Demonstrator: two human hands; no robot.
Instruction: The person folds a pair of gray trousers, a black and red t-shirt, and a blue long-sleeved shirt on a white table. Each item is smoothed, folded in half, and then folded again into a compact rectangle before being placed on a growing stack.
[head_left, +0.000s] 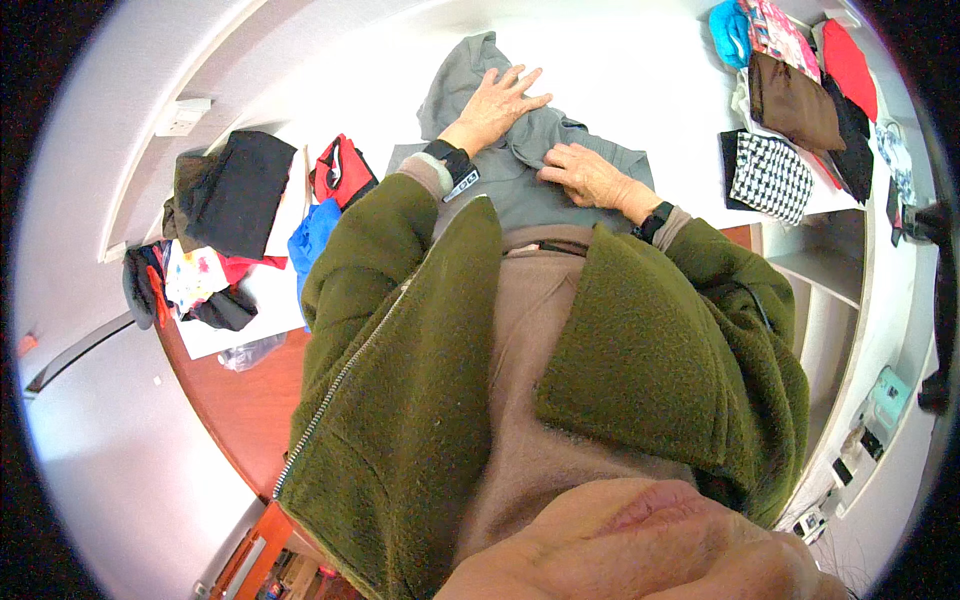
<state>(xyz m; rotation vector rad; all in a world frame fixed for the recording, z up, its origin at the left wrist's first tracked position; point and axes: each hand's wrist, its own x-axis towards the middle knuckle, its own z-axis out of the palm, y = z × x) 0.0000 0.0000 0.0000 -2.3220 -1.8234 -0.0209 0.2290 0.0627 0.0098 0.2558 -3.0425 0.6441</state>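
Garment (520,147), grey, touches splayed left hand (495,108) and half-curled right hand (595,178), its grip unclear.

A brightly lit white tabletop (640,90) spans the far side; a pale wall (75,170) with a white fitting (183,117) bounds the left. Open shelving (820,268) stands right; a reddish-brown surface (240,405) lies near left.
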